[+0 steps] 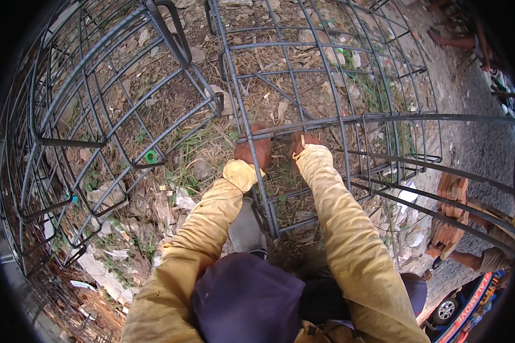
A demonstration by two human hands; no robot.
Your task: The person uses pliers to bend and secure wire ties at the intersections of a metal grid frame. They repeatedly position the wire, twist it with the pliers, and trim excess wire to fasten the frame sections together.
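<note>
In front of me lies a cage of grey steel reinforcing bars (290, 63), tied in a grid. My left hand (253, 152) is closed around a steel bar (377, 118) near its left end, where it crosses the cage's near-left edge bar. Close beside it on the right, my right hand (304, 140) is closed at the same bar, below a crossbar of the cage. Its fingertips are hidden, so what it pinches cannot be made out. Both forearms wear yellow sleeves, and a thin yellow loop hangs at the right cuff.
Another rebar cage (106, 86) stands at the left. Loose long bars (440, 197) reach out to the right, near stacked reddish blocks (449, 211). Rubble, dry grass and a green ring (150, 156) lie on the ground. Other people and a vehicle (455, 308) are at the right.
</note>
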